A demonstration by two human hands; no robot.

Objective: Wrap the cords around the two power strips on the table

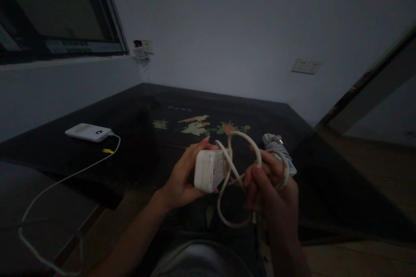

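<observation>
My left hand [182,177] is closed around a white power strip [205,171], its socket face turned to the right. From the strip a thick white cord [242,135] runs in loose loops toward the right. Fingers of my right hand [271,181] are closed on the cord, with a loop passing round behind them. Below the right fingers a short pale end hangs down; whether it is the plug I cannot tell. Both hands are above the near edge of the dark table [146,104].
A white power bank [88,132] with a thin white cable [65,178] lies at the table's left, near a yellow tag [108,151]. Behind my right hand sits a bundled grey cable [277,145]. Wall sockets [305,66] are at the back; a window [58,8] is at left.
</observation>
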